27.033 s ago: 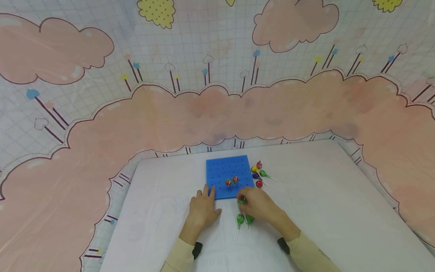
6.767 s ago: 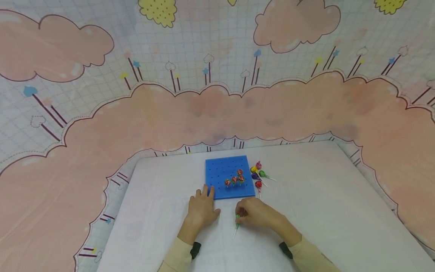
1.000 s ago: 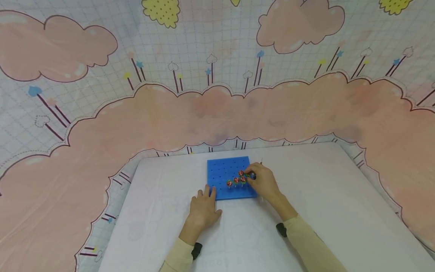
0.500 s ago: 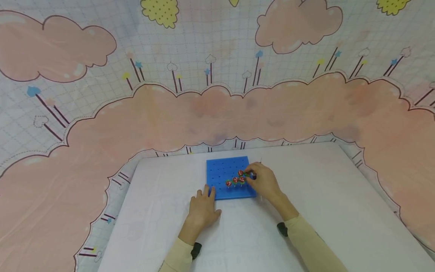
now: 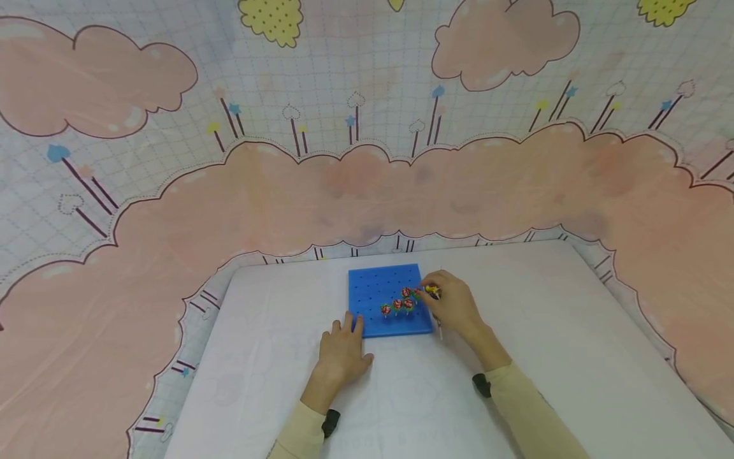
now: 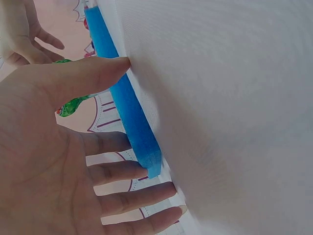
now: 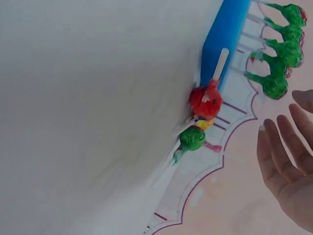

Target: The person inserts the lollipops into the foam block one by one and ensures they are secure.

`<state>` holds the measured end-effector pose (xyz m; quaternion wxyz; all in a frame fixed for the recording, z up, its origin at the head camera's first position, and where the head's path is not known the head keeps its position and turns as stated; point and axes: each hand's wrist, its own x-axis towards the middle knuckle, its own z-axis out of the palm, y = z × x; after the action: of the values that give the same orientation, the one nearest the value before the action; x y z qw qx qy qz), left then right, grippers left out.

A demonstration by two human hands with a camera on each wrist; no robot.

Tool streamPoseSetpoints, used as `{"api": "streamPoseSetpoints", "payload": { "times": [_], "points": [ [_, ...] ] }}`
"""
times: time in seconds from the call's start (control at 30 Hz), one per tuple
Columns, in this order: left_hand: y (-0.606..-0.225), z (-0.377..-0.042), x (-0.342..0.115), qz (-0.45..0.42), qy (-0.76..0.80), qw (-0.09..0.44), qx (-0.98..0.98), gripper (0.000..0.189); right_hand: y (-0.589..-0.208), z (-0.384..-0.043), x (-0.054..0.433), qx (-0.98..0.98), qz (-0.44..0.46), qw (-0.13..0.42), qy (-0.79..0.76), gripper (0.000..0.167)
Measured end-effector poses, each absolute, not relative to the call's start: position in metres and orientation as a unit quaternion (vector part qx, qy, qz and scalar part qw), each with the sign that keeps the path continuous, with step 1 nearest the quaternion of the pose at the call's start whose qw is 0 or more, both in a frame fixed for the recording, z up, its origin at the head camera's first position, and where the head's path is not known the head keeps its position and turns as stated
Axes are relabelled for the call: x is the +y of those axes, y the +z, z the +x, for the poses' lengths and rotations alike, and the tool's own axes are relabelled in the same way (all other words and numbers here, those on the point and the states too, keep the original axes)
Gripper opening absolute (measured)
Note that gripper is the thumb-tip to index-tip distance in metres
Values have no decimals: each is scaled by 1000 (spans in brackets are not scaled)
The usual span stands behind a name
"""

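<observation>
A blue foam board [image 5: 367, 280] with rows of holes lies on the table. Several lollipops [image 5: 385, 310] in green and red wrappers stand upright in it on white sticks, the rearmost right one [image 5: 417, 293] just beside my right fingertips. My right hand [image 5: 455, 306] hovers over the board's right edge; the right wrist view shows its fingers [image 7: 288, 147] spread and apart from the standing lollipops [image 7: 274, 85]. My left hand [image 5: 341, 350] rests with straight fingers on the board's near left corner, thumb on the cloth in the head view.
Loose lollipops lie right of the board, partly behind my right hand: a red one [image 7: 205, 102], a green one [image 7: 192, 138] and a yellow one [image 5: 432, 291]. A white cloth [image 5: 275, 319] covers the table. A printed curtain [image 5: 321, 197] rises behind.
Lollipops near the front have moved from table to board since the oldest frame. In the last half second my right hand has let go of one lollipop and drawn back rightward. My left hand stayed.
</observation>
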<state>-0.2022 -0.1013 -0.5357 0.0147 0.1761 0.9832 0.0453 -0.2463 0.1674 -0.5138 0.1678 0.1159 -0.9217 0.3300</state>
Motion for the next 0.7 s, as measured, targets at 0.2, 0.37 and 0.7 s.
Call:
{"api": "streamPoseSetpoints", "payload": {
  "times": [0.2,0.37,0.7],
  "points": [
    [-536,-202,-101,177,43,11,983,84,-516,-247,176,-927,105,158,324,21],
    [-535,-202,-101,177,43,13,983,84,-516,-246,184,-933,80,140,322,23],
    [-534,-201,-102,176,45,15,983,85,-524,-253,199,-945,63,121,297,22]
  ]
}}
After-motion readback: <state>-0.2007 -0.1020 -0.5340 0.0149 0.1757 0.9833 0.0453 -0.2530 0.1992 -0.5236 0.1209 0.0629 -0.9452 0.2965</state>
